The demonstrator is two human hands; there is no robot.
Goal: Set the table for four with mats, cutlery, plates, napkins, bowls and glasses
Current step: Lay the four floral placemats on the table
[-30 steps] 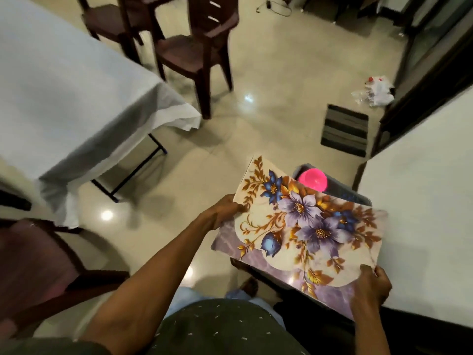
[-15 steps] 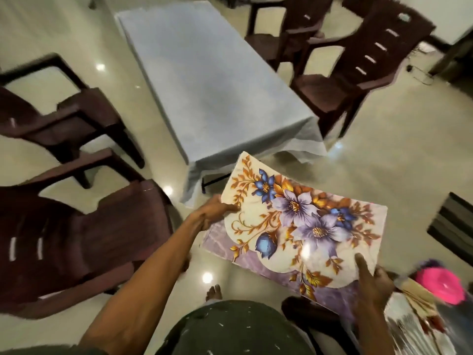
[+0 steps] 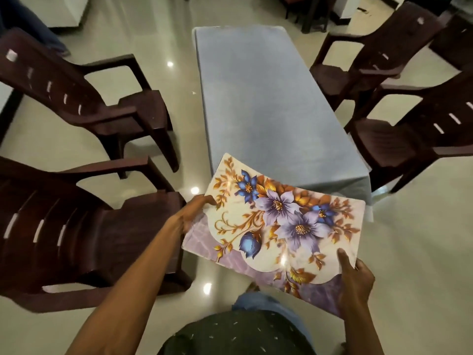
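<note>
I hold a floral mat (image 3: pixel 279 226), cream and purple with blue and violet flowers, flat in front of me above the floor. It may be a thin stack; I cannot tell. My left hand (image 3: pixel 194 211) grips its left edge, thumb on top. My right hand (image 3: pixel 354 280) grips its near right corner, thumb on the printed face. Beyond the mat stands a long table (image 3: pixel 261 98) under a pale blue-grey cloth, its near end just past the mat's far edge.
Two dark brown plastic chairs stand left of the table, one near (image 3: pixel 84 226) and one farther (image 3: pixel 97 98). Two more stand on the right, near (image 3: pixel 414 134) and far (image 3: pixel 376 55). Glossy beige floor tiles (image 3: pixel 422 252) lie all around.
The view has swung left from a bin with a pink ball to face the table head-on. Both hands keep the same grip on the mat, now close to the table's near end.
</note>
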